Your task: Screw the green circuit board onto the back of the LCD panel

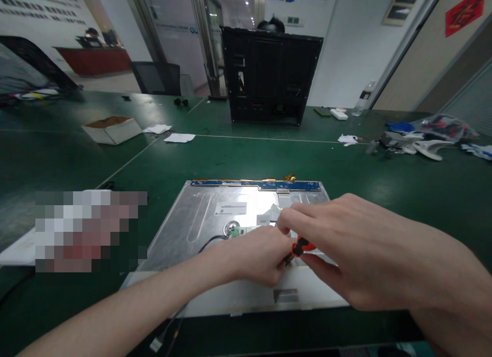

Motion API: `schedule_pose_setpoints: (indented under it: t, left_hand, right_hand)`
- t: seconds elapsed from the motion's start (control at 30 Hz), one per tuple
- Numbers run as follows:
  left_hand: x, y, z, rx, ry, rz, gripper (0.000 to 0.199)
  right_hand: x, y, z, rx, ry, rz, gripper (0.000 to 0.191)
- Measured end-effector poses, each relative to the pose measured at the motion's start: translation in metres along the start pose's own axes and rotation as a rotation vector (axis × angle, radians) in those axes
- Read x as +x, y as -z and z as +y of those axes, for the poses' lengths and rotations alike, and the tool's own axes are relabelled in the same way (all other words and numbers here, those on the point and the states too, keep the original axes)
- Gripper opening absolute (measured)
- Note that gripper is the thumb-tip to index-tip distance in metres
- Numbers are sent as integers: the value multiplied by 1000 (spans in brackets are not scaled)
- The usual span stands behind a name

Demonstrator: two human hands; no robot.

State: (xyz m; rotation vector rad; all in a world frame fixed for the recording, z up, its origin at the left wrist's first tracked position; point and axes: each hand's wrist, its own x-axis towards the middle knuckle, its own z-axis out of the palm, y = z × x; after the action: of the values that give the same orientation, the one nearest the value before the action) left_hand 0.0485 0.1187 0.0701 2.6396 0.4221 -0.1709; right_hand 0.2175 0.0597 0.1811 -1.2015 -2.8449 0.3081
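Observation:
A flat metal-backed display panel (180,218) lies face down before me, with a narrow blue circuit board (230,185) along its far edge. My right hand (353,244) pinches a screwdriver (303,245) with an orange-red and black handle, low over the panel's right half. Beside it, my left hand (259,254) is closed with its fingers curled at the screwdriver's lower end; what they grip is hidden. A small green board (246,231) shows partly behind the left hand. From there a dark cable (209,240) runs under my left forearm.
A black monitor housing (272,75) stands upright at the back of the green table (215,159). An open cardboard box (112,131) and papers sit back left. To the right are a plastic bottle (363,98) and a pile of bags and parts. A pixelated patch covers something at left.

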Motion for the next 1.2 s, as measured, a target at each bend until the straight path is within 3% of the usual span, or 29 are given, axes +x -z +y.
schedule_pose_setpoints:
  t: [0.17,0.47,0.77,1.03,1.2]
  left_hand:
    - [0,0,0,16,-8,13,11]
    - [0,0,1,12,-26,36,8]
    - [-1,3,1,5,-29,7,15]
    - [0,1,1,-10,-63,16,13]
    - [-1,1,-2,-65,-46,23,19]
  right_hand:
    - [1,-3,1,-42,-6,19,26]
    - [5,-2,0,-119,-52,36,8]
    - [-1,-2,2,9,7,28,22]
    - [3,-4,1,-114,-50,25,9]
    - [-1,-3,-1,-2,-1,21,15]
